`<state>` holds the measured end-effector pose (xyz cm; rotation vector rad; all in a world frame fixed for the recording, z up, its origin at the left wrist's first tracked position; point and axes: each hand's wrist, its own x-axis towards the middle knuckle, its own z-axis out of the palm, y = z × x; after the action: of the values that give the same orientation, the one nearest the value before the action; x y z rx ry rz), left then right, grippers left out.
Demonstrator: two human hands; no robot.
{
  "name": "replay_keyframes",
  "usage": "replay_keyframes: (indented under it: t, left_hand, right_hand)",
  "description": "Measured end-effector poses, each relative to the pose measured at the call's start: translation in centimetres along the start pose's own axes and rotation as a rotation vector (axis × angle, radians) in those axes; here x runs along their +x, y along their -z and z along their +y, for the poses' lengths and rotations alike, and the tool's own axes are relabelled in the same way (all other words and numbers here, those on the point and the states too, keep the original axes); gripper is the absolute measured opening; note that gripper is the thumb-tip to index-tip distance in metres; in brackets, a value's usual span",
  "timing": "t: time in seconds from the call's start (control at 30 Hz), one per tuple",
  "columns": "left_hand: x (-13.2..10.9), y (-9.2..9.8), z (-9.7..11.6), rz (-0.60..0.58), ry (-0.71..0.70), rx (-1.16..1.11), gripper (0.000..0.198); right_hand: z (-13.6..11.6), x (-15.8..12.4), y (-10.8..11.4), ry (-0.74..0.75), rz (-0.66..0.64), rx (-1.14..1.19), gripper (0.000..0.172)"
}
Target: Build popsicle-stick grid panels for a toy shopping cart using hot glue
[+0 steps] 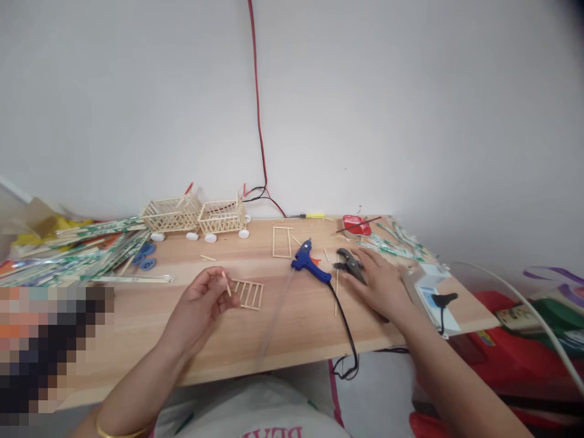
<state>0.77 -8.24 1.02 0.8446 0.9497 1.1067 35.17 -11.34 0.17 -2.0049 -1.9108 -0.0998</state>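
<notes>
My left hand (pixel 210 294) is closed in a pinch on a short wooden stick (pixel 228 287), held above the table. Just beyond its fingertips lies a small ladder-like frame of sticks (pixel 250 295); whether the hand touches it I cannot tell. My right hand (pixel 381 283) has its fingers stretched out over a dark-handled hand cutter (pixel 350 261), partly covering its handles. Between the hands rests a blue glue gun (pixel 311 263), its black cord trailing over the front edge. Behind it is a rectangular stick frame (pixel 281 242).
Two stick-built carts with white wheels, one larger cart (pixel 171 214) and one smaller cart (pixel 222 217), stand near the wall. Packaged sticks (pixel 109 243) and blue discs (pixel 147 264) lie left. A red container (pixel 356 225), torn wrappers (pixel 387 244) and a white device (pixel 435 298) are right.
</notes>
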Motion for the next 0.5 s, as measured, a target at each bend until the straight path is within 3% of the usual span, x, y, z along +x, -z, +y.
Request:
replay_keyframes:
  t: [0.1, 0.2, 0.37, 0.5]
  left_hand:
    - [-0.8, -0.2, -0.6, -0.023, 0.018, 0.025, 0.033]
    - [-2.0, -0.8, -1.3, -0.063, 0.061, 0.061, 0.037]
    - [-4.0, -0.7, -2.5, -0.205, 0.218, 0.026, 0.040]
    - [-4.6, 0.7, -3.3, -0.207, 0.250, 0.018, 0.040]
  right_hand:
    - [-4.1, 0.6, 1.3, 0.246, 0.002, 0.289, 0.029]
    - [-9.0, 0.8, 1.4, 0.544, -0.047, 0.413, 0.022]
    - [-14.8, 0.8, -0.5, 1.061, -0.167, 0.355, 0.020]
    - [-16.4, 1.0, -1.8, 1.184, -0.272, 0.278, 0.015]
